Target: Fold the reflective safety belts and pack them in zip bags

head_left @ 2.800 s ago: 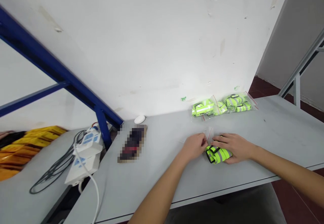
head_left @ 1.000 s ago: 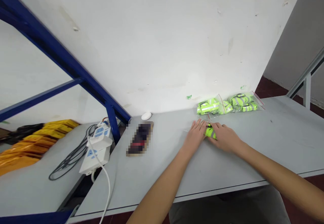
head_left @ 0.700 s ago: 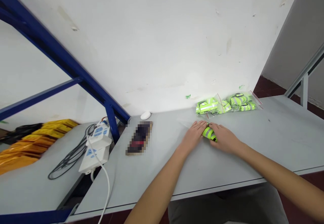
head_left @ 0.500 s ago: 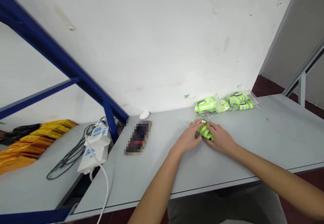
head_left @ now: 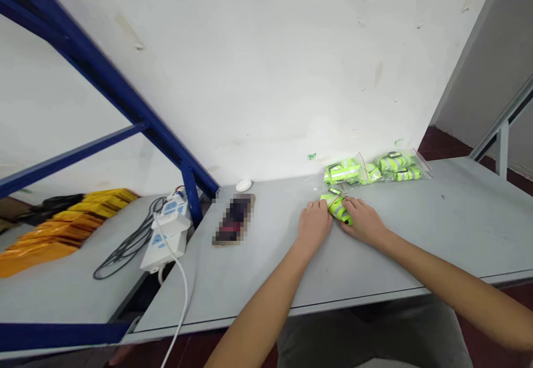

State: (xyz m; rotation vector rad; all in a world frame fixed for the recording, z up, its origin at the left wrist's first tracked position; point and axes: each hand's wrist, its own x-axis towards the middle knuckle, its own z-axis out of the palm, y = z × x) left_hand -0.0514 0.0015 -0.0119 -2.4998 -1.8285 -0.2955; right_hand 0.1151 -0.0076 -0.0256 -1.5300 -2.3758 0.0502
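Note:
A rolled neon-yellow bundle with silver reflective bands (head_left: 340,211) lies on the grey table (head_left: 266,279) between my two hands. My left hand (head_left: 315,221) has its fingers curled against the bundle's left side. From the right, my right hand (head_left: 363,218) grips the bundle's other side, fingers bent over it. A thin reddish-brown band crosses the bundle near its upper end. Behind it, near the wall, sit clear bags with similar yellow rolls (head_left: 342,172), and more such bagged rolls (head_left: 395,166) lie to their right.
A blurred-out flat object (head_left: 235,221) and a white oval item (head_left: 244,185) lie to the left. Farther left are white power strips (head_left: 166,240) with cables, a blue metal frame (head_left: 189,190) and a row of yellow-orange packets (head_left: 83,218). A white wall stands behind.
My left hand has drawn back a little from the top of the bundle, exposing more of it and the band. The view has shifted slightly.

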